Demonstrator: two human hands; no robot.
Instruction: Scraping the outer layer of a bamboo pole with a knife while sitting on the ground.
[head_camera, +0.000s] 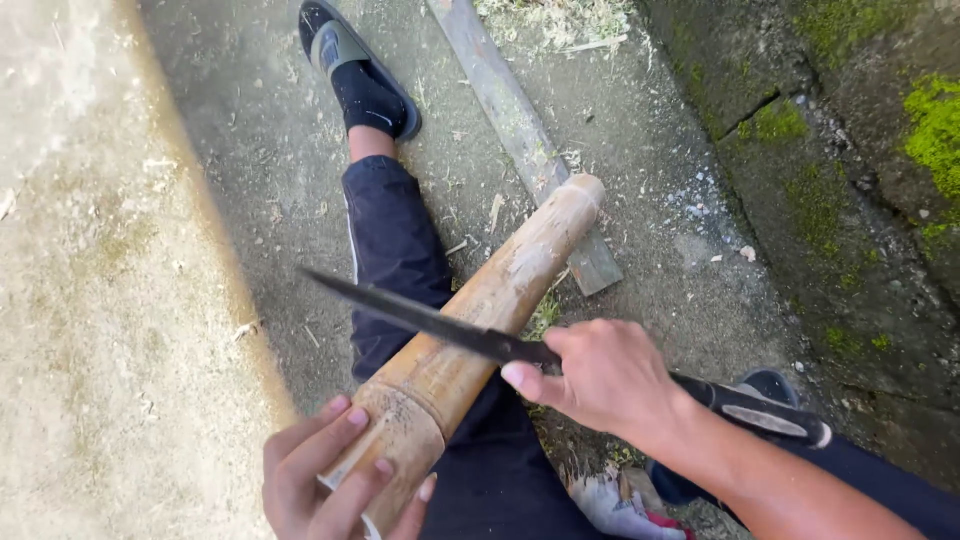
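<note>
Head view, left to right: a pale concrete slab (90, 330) fills the left side. Your left hand (325, 480) is curled around the near end of the bamboo pole (480, 310), fingers closed over its cut rim at the bottom of the picture. From there the pole's long axis runs up and to the right, over your dark trouser leg (395, 240), with its far end resting by a grey plank (520, 130) on the ground. The knife (420, 320) lies across the pole, blade pointing left, touching its upper face near the middle. Your right hand (600, 380) is clenched on the knife's handle, just right of the pole. A mossy wall (860, 150) closes the right side.
</note>
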